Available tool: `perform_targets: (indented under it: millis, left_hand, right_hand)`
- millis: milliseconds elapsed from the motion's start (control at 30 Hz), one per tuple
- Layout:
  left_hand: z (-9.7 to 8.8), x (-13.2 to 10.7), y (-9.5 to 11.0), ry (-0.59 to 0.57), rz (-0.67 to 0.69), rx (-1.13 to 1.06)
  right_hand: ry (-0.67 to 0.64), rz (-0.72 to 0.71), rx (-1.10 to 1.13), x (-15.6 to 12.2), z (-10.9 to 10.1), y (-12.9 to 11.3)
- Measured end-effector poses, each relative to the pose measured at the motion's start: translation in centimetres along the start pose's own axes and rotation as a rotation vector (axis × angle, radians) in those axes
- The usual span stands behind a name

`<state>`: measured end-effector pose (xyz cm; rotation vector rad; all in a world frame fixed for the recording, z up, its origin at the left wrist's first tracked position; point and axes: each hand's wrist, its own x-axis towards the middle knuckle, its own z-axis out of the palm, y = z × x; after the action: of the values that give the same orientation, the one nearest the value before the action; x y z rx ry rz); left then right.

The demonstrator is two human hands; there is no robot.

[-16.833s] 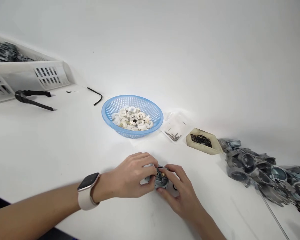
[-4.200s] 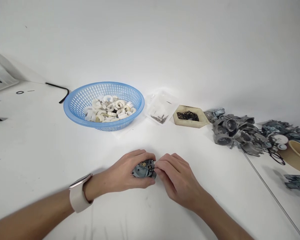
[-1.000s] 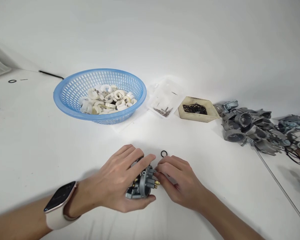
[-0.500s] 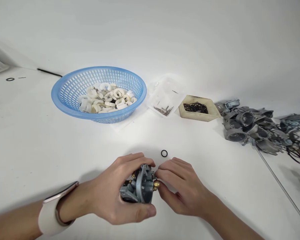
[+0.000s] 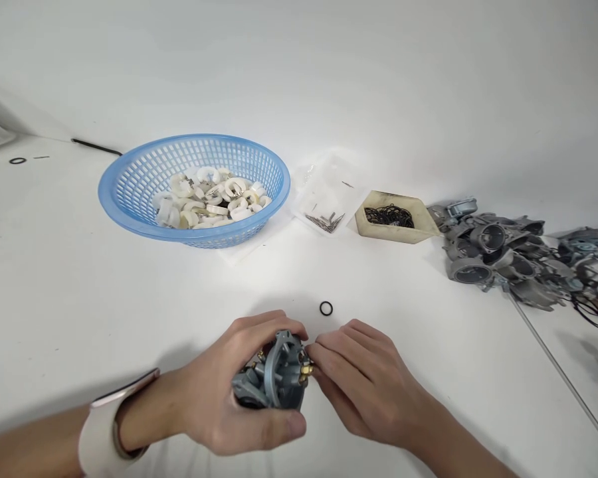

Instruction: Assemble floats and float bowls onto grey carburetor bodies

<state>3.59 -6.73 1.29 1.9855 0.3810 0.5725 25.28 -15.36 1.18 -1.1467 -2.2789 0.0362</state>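
My left hand (image 5: 229,392) is wrapped round a grey metal carburetor (image 5: 273,380), thumb along its near side and fingers over its top. A small brass fitting (image 5: 306,370) sticks out of the carburetor's right side. Right at that side, the fingers of my right hand (image 5: 361,382) are pinched together beside the fitting. Whatever lies between those fingertips is hidden. On the white table just beyond both hands lies a black rubber O-ring (image 5: 325,308).
Behind stands a blue plastic basket (image 5: 110,202) of white ring-shaped parts. A clear bag (image 5: 323,192) with small metal needles and a cream tray (image 5: 379,231) of black O-rings stand right of it. Carburetor bodies (image 5: 498,252) are heaped at the right.
The carburetor has turned slightly and shifted a little left in my left hand. My right fingers have curled closer together at its side and sit slightly lower in view.
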Motion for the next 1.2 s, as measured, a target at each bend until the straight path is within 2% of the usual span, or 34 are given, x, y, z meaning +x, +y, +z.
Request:
perform_targets:
  millis: [100,233,467,800,1033,1200]
  left_hand:
    - [0.30,-0.26,-0.20,0.036,0.040,0.130]
    - [0.42,-0.47,-0.29,0.103,0.173,0.376]
    - [0.28,-0.18,-0.59,0.069,0.325,0.564]
    - [-0.10,-0.09,-0.57,0.044,0.349,0.659]
    - [-0.27,-0.05,-0.29,0.020,0.348,0.666]
    - [-0.14,0.04,-0.20,0.043,0.326,0.612]
  right_hand:
    - [-0.019,-0.013,0.012,-0.02,-0.06,0.12]
    - [-0.018,0.003,0.035,-0.06,0.06,0.06]
    - [-0.036,0.056,0.131,-0.35,0.69,0.09]
    - [-0.047,0.087,0.190,-0.45,0.88,0.27]
    - [-0.168,0.251,0.366,-0.23,0.42,0.02]
    - [-0.199,0.339,0.567,0.11,0.06,0.01]
